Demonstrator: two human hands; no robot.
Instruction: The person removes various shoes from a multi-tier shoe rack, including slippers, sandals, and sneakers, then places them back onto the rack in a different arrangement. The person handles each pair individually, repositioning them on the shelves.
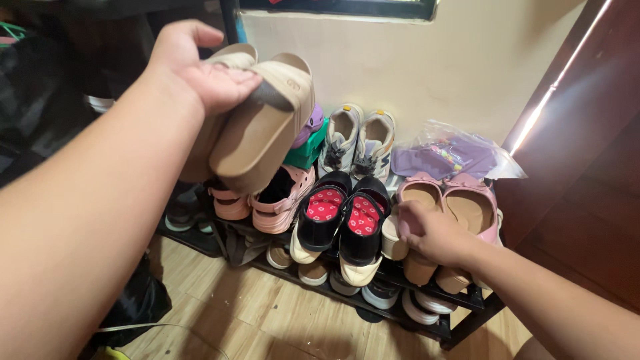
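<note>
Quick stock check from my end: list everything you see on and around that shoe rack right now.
Beige slides: two, tan, held up at left.
Pink clogs: two, pink, rack top left.
Black shoes: two, black with red insoles, rack middle.
Pink flats: two, pink, rack right.
Sneakers: two, grey-white, against wall.
Plastic bag: one, clear with purple contents, back right.
Rack: one, black, on wood floor.
Left hand: grip on the slides.
Right hand: on the flats.

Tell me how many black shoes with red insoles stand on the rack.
2: the left black shoe and the right black shoe stand side by side mid-rack, between the pink clogs and the right hand. Lower shelves may hide more.
</note>
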